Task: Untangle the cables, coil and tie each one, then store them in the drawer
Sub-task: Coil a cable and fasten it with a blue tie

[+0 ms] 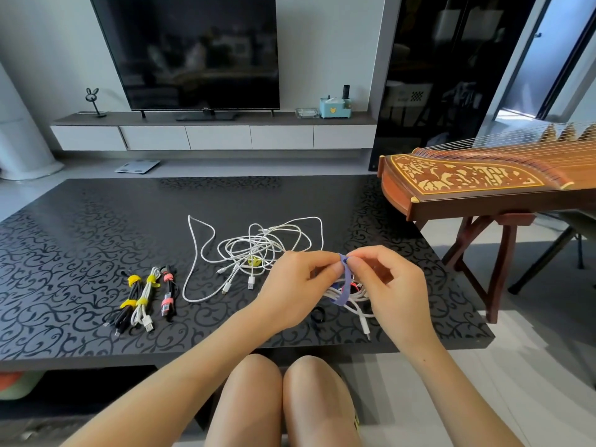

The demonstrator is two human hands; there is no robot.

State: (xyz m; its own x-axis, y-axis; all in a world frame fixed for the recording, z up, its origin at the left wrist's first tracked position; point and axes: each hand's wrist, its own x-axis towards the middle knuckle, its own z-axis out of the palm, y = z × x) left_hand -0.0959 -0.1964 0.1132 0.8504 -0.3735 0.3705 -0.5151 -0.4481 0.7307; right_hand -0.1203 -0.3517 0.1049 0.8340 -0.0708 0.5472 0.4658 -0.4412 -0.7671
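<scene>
Above the table (96,237), left hand (292,285) and right hand (390,285) fingers pinch one blue tie (345,287)

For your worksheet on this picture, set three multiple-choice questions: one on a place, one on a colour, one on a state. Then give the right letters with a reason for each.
1. Where on the black patterned table do the three tied cable bundles lie?
A. To the left of the loose white cables
B. To the right of them
C. Under them

2. What colour is the fabric strap that the left hand and the right hand pinch?
A. Yellow
B. Blue-purple
C. Pink

3. In what state are the loose white cables at mid-table?
A. Coiled and tied
B. Tangled in a pile
C. Hanging off the table edge

Answers: 1 A, the bundles lie side by side left of the pile. 2 B, the strap between the fingers is blue-purple. 3 B, the loops cross one another, unbound.
</scene>
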